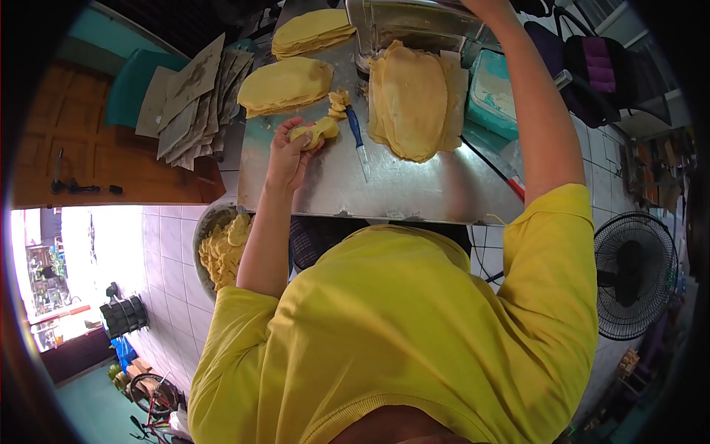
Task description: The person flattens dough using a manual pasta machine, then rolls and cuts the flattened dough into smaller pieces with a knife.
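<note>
My left hand (290, 154) is closed around a lump of yellow dough (319, 133) above the metal table (325, 185). Beside that lump lie smaller dough pieces (338, 103) and a knife with a blue handle (354, 127), its blade pointing toward me. My right hand (484, 7) reaches to the top edge of the view, over a shiny metal machine (421, 28); its fingers are cut off by the frame. In front of the machine rests a stack of flat dough sheets (410, 100). Two more stacks, a nearer one (287, 85) and a farther one (313, 32), lie to the left.
A basin of dough (224, 248) stands low by my left arm. Worn flat sheets (196, 103) lean at the left, near a wooden door (96, 148). A teal and white container (494, 85) is right of the dough sheets. A fan (634, 274) stands at right.
</note>
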`<state>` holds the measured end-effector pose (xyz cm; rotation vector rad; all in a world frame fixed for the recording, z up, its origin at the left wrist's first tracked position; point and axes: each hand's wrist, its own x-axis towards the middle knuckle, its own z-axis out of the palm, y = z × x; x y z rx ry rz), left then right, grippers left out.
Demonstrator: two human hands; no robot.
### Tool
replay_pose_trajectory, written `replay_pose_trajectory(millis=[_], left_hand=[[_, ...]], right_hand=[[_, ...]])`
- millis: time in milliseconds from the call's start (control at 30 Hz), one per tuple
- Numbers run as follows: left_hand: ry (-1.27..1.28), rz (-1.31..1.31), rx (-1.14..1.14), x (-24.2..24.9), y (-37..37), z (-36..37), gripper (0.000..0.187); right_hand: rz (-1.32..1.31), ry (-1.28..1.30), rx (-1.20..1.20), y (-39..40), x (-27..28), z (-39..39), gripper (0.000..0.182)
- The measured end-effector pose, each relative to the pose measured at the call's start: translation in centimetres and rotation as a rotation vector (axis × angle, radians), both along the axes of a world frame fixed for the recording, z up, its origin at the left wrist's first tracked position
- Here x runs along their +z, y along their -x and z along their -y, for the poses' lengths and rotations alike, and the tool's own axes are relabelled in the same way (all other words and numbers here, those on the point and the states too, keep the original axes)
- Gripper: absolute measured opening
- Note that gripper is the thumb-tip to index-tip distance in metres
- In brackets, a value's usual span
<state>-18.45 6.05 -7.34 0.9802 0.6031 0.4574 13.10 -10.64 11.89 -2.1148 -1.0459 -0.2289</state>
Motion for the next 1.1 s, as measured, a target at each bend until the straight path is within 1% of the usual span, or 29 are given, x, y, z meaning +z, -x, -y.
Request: replay_pose_trajectory(millis=[33, 67, 133, 167, 200, 233, 267, 300, 333, 367, 400, 433, 467, 500, 567, 600, 667, 800, 867, 900, 967, 1000, 1033, 1067, 1100], left_hand=[[-0.054, -0.011, 0.021, 0.2, -0.1, 0.2, 0.034], [-0.056, -0.006, 0.021, 0.1, 0.0, 0.3, 0.034], [-0.066, -0.009, 0.021, -0.3, -0.1, 0.5, 0.034], [-0.063, -0.008, 0.022, -0.4, -0.2, 0.4, 0.034], [0.006, 0.014, 0.014, -0.4, -0.1, 0.3, 0.034], [0.073, 0.034, 0.008, -0.4, -0.1, 0.3, 0.034], [0.074, 0.029, 0.009, -0.1, 0.0, 0.4, 0.034], [0.101, 0.057, -0.009, 0.4, 0.0, 0.7, 0.034], [0.127, 0.087, -0.025, 0.7, 0.0, 0.9, 0.033], [0.122, 0.087, -0.019, 0.5, 0.1, 1.1, 0.033], [0.016, 0.060, -0.039, 0.1, 0.3, 1.3, 0.033], [-0.087, 0.034, -0.059, -0.3, 0.5, 1.4, 0.032], [-0.077, 0.028, -0.055, -0.4, 0.5, 1.5, 0.032], [-0.076, 0.031, -0.050, -0.4, 0.7, 1.4, 0.032], [-0.004, 0.002, 0.001, -0.2, 1.2, 1.4, 0.032], [-0.001, 0.006, 0.003, -0.1, 1.4, 1.3, 0.032], [-0.062, -0.021, 0.048, 0.2, 2.0, 0.7, 0.033], [-0.046, 0.040, 0.081, 0.8, 2.9, -0.1, 0.032], [-0.027, 0.100, 0.037, 1.8, 2.4, 0.4, 0.032], [-0.026, 0.112, 0.031, 2.3, 2.1, 0.7, 0.032], [0.172, 0.288, -0.057, 3.5, 1.5, 1.4, 0.032], [0.173, 0.292, -0.064, 4.5, 1.2, 1.7, 0.032], [0.187, 0.261, -0.111, 5.7, 0.9, 2.1, 0.032], [0.200, 0.227, -0.154, 6.3, 0.7, 2.4, 0.031], [0.202, 0.226, -0.151, 6.2, 0.5, 2.5, 0.031]], right_hand=[[0.356, -0.081, 0.029, -0.3, -1.5, -0.3, 0.031], [0.716, -0.164, 0.057, -0.4, -3.2, -0.6, 0.033], [0.585, -0.156, 0.231, 5.1, -6.9, -1.0, 0.028], [0.778, -0.367, 0.414, 7.3, -7.7, -2.0, 0.032], [0.593, -0.231, 0.486, 11.2, -9.4, -1.6, 0.035], [0.486, -0.158, 0.598, 13.7, -11.5, -2.1, 0.036], [0.376, -0.087, 0.709, 15.4, -13.6, -2.7, 0.037], [0.370, -0.090, 0.712, 16.1, -15.8, -3.1, 0.037], [0.351, -0.010, 0.673, 16.7, -17.8, -3.6, 0.035], [0.335, 0.069, 0.635, 17.1, -18.6, -4.0, 0.034], [0.337, 0.065, 0.641, 17.1, -19.2, -4.4, 0.034], [0.258, 0.132, 0.682, 16.7, -19.7, -4.9, 0.033], [0.178, 0.201, 0.721, 16.5, -19.6, -5.3, 0.031], [0.182, 0.202, 0.725, 16.4, -19.4, -5.6, 0.031], [0.329, 0.336, 0.713, 16.3, -19.1, -6.1, 0.028], [0.332, 0.340, 0.716, 16.3, -19.3, -6.2, 0.028], [0.467, 0.292, 0.597, 16.5, -19.8, -6.4, 0.027], [0.423, 0.252, 0.594, 17.4, -19.4, -6.1, 0.029], [0.170, -0.063, 0.712, 18.5, -17.9, -6.1, 0.033], [0.181, -0.058, 0.706, 18.7, -16.8, -5.8, 0.033], [-0.189, -0.051, 0.752, 18.9, -15.0, -5.0, 0.035], [-0.149, -0.130, 0.751, 18.4, -15.0, -5.0, 0.037], [-0.145, -0.130, 0.747, 17.8, -14.9, -4.8, 0.037], [-0.090, -0.159, 0.756, 17.3, -14.4, -4.4, 0.036], [-0.039, -0.187, 0.768, 17.0, -14.1, -3.9, 0.036]])
